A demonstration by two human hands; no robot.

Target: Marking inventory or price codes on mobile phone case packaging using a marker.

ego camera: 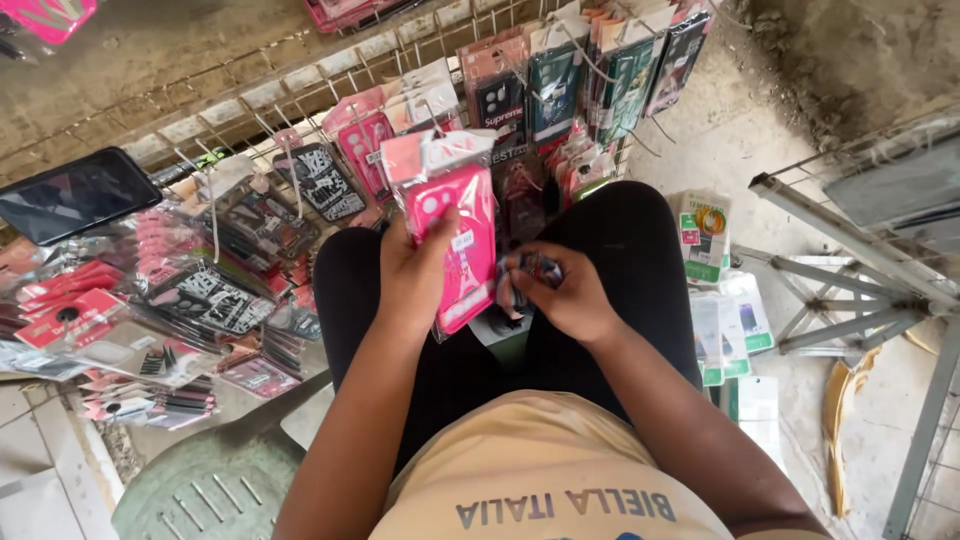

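My left hand (412, 275) grips a pink phone case in a clear plastic packet (462, 235), held upright over my lap. My right hand (565, 290) is closed on a smaller dark packet (535, 268) just to the right of the pink one, the two packets almost touching. Both hands sit above my knees in black trousers (620, 250). Right in front of me hangs a wire grid rack (300, 120) loaded with several packaged phone cases in pink, black and green.
A dark tablet or phone (75, 195) lies at the left above piles of packaged cases. Green-and-white packets (705, 235) lie on the concrete floor at the right, beside a grey metal frame (860, 250). A green plastic stool (205, 490) is at lower left.
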